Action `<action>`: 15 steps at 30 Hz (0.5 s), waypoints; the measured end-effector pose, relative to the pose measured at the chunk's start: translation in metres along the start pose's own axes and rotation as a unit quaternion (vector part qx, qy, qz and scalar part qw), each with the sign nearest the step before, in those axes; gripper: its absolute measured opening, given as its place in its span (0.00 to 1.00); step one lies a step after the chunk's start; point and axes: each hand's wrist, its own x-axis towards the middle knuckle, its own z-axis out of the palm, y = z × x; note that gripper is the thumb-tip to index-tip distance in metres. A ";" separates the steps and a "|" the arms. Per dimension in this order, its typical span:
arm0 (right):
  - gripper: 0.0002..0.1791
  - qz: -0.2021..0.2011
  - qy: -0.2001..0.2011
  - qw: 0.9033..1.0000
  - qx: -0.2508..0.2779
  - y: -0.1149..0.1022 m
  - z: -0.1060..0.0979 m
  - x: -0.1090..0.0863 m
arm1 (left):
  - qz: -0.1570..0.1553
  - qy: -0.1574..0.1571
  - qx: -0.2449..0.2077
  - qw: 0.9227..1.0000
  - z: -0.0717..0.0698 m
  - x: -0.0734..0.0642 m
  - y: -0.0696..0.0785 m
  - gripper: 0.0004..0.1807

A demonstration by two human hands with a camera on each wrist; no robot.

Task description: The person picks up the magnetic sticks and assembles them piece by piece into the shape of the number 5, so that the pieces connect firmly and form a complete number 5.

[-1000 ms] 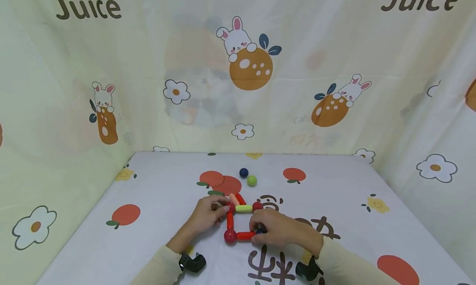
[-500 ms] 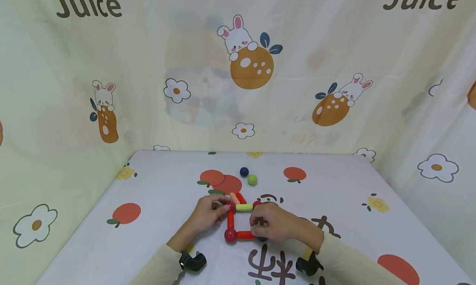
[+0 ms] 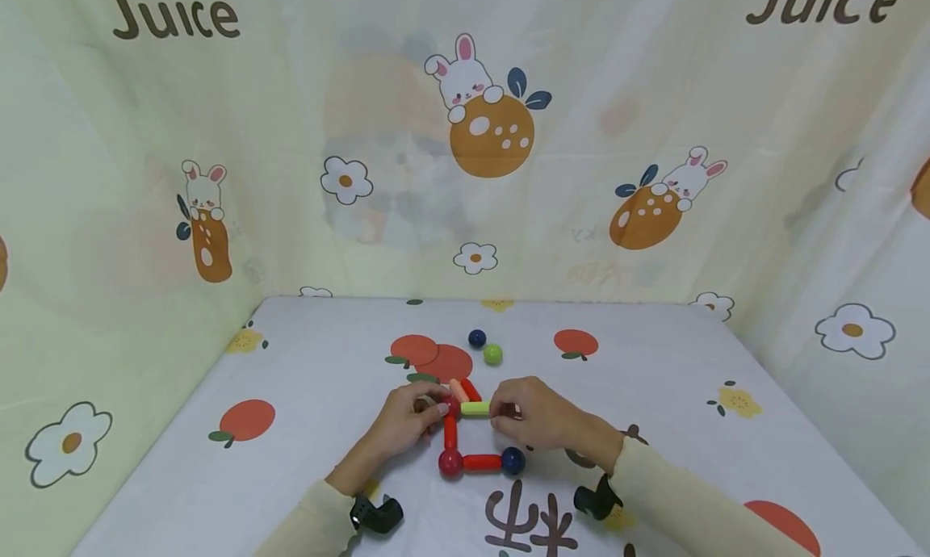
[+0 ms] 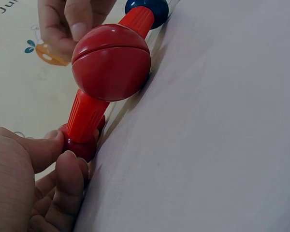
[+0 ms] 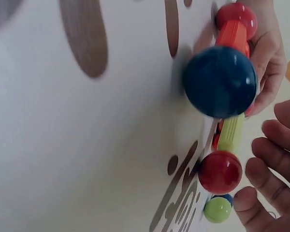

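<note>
A frame of balls joined by rods lies on the table. Two red rods (image 3: 483, 462) (image 3: 450, 433) meet at the near-left red ball (image 3: 450, 463), one running right to a navy ball (image 3: 513, 461). At the far-left red ball (image 3: 454, 409), my left hand (image 3: 407, 412) pinches with thumb and fingers. From there a yellow-green rod (image 3: 475, 408) reaches a far-right red ball (image 5: 220, 172), hidden behind my right hand (image 3: 538, 412) in the head view. The right wrist view shows that hand's fingers (image 5: 270, 179) loosely bent beside this ball, holding nothing.
Just beyond the frame lie a pink rod (image 3: 458, 391) and a red rod (image 3: 471, 390). Farther back, a loose navy ball (image 3: 476, 338) sits by a green ball (image 3: 492, 353). Printed cloth covers the table (image 3: 327, 339) and hangs around it.
My right hand has let go of the navy ball at the near-right corner and moved away from me, over to the far-right red ball. The left hand keeps its place.
</note>
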 end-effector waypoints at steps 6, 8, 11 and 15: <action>0.03 -0.008 0.042 0.999 -0.021 0.005 -0.003 0.013 | 0.003 -0.003 -0.003 1.000 -0.002 0.000 -0.001 0.14; 0.03 -0.002 0.054 0.998 -0.030 0.008 -0.004 0.017 | 0.001 -0.003 -0.002 1.000 -0.001 -0.001 -0.002 0.14; 0.03 0.006 0.073 0.997 -0.041 0.011 -0.005 0.024 | 0.002 -0.002 0.000 1.000 0.000 -0.001 -0.003 0.14; 0.03 0.027 0.087 0.994 -0.056 0.017 -0.008 0.035 | 0.003 -0.002 0.002 1.000 0.000 0.001 -0.004 0.14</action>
